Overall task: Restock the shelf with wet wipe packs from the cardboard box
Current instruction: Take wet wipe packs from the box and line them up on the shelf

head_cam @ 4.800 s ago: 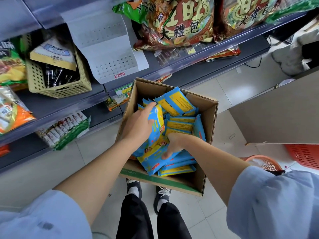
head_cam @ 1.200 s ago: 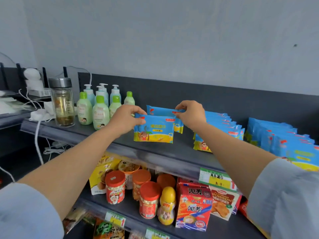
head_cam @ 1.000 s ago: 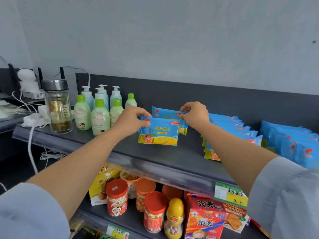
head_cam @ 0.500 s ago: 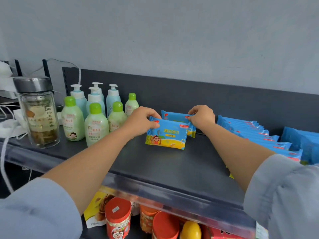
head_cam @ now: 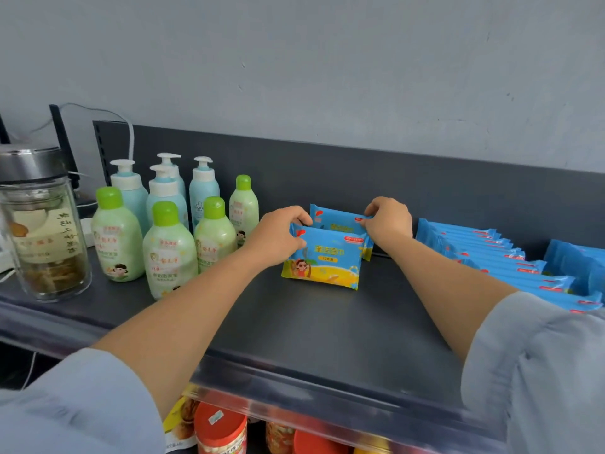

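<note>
The front wet wipe pack (head_cam: 324, 260) stands on its long edge toward the back of the dark shelf (head_cam: 294, 326). A second pack (head_cam: 337, 221) stands upright just behind it, close to the back panel. Our left hand (head_cam: 278, 237) is clamped on the front pack's upper left corner, fingers curled round its edge. Our right hand (head_cam: 388, 221) pinches the upper right end, on the second pack as far as we can tell.

We judge this to be the placing step: both packs are down on the shelf and we are squaring them into the start of a new row. The next move calls for letting go gently so the soft packs do not tip forward. Then we go to the cardboard box, which is out of view, for more. Bare shelf lies in front for the row to grow.

To the right, a filled row of packs (head_cam: 491, 257) runs front to back, with another row (head_cam: 576, 260) beside it. To the left stand pale green bottles (head_cam: 168, 253) with green caps, and light blue pump bottles (head_cam: 203, 191) behind them; we cannot see into either kind. At the far left a glass flask (head_cam: 42, 231) with a metal lid holds brownish pieces near the bottom, and we cannot tell what they are. Below the shelf's front edge, red-lidded jars (head_cam: 219, 427) show only their tops.
</note>
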The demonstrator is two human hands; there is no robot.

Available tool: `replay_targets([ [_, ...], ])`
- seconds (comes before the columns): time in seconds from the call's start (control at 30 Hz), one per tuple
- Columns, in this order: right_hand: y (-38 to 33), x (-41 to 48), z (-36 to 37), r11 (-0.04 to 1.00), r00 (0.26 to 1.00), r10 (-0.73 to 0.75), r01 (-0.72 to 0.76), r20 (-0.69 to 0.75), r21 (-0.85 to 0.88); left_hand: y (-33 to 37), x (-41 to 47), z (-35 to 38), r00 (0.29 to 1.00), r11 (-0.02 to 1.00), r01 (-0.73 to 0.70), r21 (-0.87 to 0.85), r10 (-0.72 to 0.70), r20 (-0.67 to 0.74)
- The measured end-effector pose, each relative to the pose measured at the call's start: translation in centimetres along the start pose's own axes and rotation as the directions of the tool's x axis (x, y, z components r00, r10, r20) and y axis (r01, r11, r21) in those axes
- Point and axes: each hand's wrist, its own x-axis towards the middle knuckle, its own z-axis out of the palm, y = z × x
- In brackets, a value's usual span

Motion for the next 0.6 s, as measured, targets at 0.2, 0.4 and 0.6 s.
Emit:
replay_targets([
  [0.2,0.4,0.5,0.1,0.998,0.999,-0.035,0.034,-0.007,-0.046,0.1,0.5,0.6,1.000,0.998,-0.018,0.054,0.017,0.021],
  [0.4,0.7,1.0,-0.2,0.995,0.999,-0.037,0.039,0.022,-0.087,0.6,1.7,1.6,0.992,0.972,-0.074,0.225,0.094,-0.079],
  [0.6,0.8,1.1,-0.3,0.995,0.998,-0.046,0.049,0.041,-0.081,0.4,3.2,2.5,0.988,0.949,-0.075,0.307,0.112,-0.107],
])
